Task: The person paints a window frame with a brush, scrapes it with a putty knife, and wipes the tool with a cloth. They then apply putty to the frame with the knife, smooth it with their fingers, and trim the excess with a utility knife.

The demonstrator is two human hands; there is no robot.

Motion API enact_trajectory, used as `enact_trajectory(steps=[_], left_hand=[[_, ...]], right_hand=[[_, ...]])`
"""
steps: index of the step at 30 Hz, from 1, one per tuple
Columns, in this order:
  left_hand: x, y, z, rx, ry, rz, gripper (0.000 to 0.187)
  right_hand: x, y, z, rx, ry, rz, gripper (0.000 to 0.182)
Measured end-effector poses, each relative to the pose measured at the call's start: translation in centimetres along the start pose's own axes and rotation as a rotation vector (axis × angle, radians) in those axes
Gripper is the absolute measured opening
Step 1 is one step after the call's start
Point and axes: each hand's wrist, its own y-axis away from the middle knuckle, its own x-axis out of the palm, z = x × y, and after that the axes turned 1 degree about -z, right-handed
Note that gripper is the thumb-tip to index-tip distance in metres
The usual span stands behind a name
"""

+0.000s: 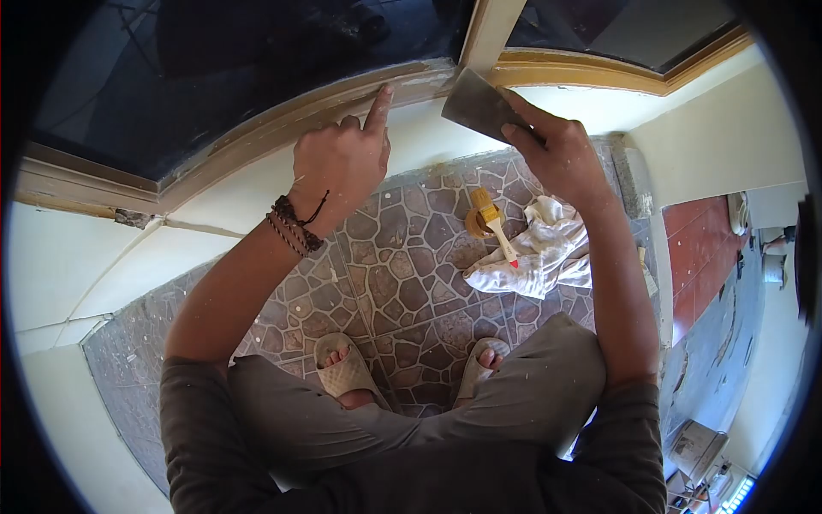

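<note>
My left hand [341,161] reaches up to the brown wooden window frame [330,104], its index finger extended with the tip at the lower rail and the other fingers curled. It holds nothing that I can see. Between the thumb and fingers of my right hand [558,156] is a flat, dark grey piece of what looks like folded sandpaper [481,104], near the frame's corner post. Pale, worn patches show on the rail beside it. Below, a paintbrush [495,224] with yellow bristles rests across a round yellowish roll or lid [476,224] and a crumpled white cloth [535,257].
Dark glass panes [282,60] fill the window above a cream wall [419,133]. Stone-patterned tiles [390,257] cover the floor under my sandalled feet. To the right are a red tiled step [698,248] and, farther off, a bucket [698,450].
</note>
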Motion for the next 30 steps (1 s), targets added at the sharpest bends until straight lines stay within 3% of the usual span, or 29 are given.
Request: enact_trajectory(steps=[11, 13, 16, 20, 22, 23, 25, 30], left_hand=[[0.9, -0.1, -1.3, 0.037, 0.241, 0.003, 0.046], [1.2, -0.1, -1.7, 0.037, 0.372, -0.061, 0.034], [1.1, -0.2, -1.7, 0.005, 0.466, -0.077, 0.024], [1.0, -0.6, -1.7, -0.024, 0.536, -0.082, 0.020], [0.9, -1.1, -2.0, -0.302, 0.889, 0.225, 0.023], [0.8, -1.4, -2.2, -0.301, 0.890, 0.227, 0.023], [0.5, -1.9, -2.5, -0.595, 1.306, 0.389, 0.029], [1.2, -2.5, -2.6, -0.636, 1.657, 0.451, 0.027]], right_hand=[[1.3, -1.0, -1.3, -0.047, -0.082, -0.013, 0.042], [1.1, -0.7, -0.8, 0.099, -0.183, 0.097, 0.043], [1.6, -0.4, -0.7, 0.170, -0.243, 0.093, 0.045], [1.7, -0.3, 0.9, 0.346, -0.371, 0.231, 0.047], [2.2, 0.0, 1.3, 0.311, -0.365, 0.220, 0.049], [2.0, 0.1, 1.6, 0.314, -0.365, 0.220, 0.049], [1.4, -0.1, 2.3, 0.388, -0.398, 0.246, 0.050], [1.3, -0.6, 2.3, 0.417, -0.405, 0.265, 0.052]])
